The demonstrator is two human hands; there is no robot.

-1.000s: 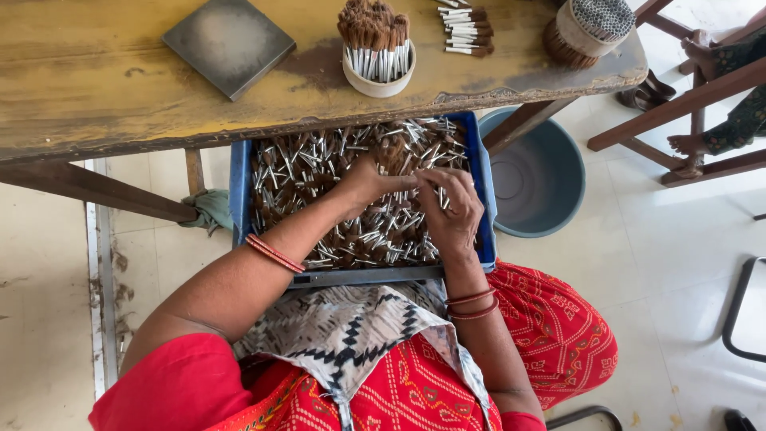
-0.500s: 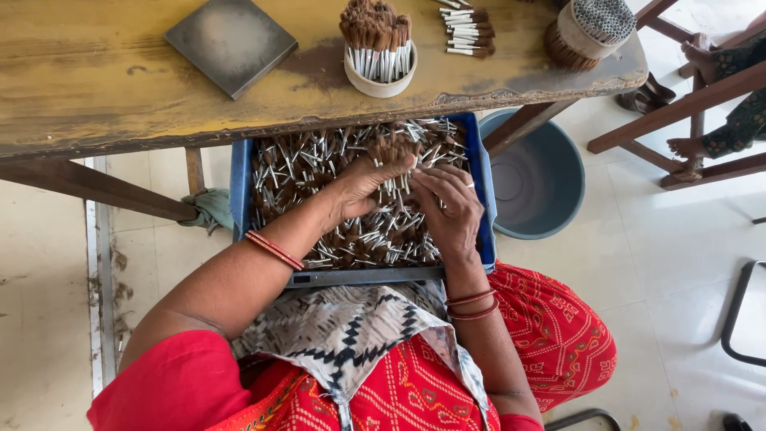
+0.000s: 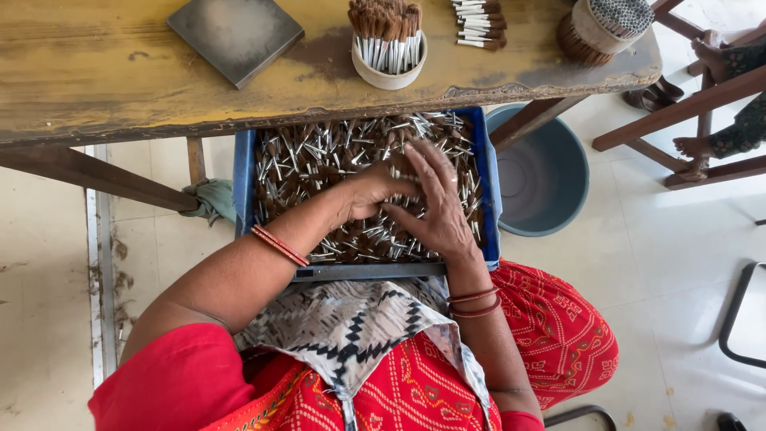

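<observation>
A blue crate [image 3: 243, 183] rests on my lap, full of several small brush heads [image 3: 303, 160] with silver ferrules and brown bristles. My left hand [image 3: 369, 191] lies in the middle of the pile, fingers curled into the brush heads. My right hand [image 3: 435, 199] lies flat beside it, fingers spread over the pile and touching the left hand. Whether either hand grips any brush heads is hidden. Red bangles circle both wrists.
A worn yellow wooden table [image 3: 120, 80] stands beyond the crate. On it are a grey square block [image 3: 235, 36], a white cup [image 3: 388, 72] of upright brush heads, a loose row of brush heads [image 3: 477, 20] and a round bundle [image 3: 602, 24]. A blue-grey bucket [image 3: 558, 168] sits right.
Both hands have shifted over the pile; the right hand's fingers have spread flatter and the left hand has curled closer under it.
</observation>
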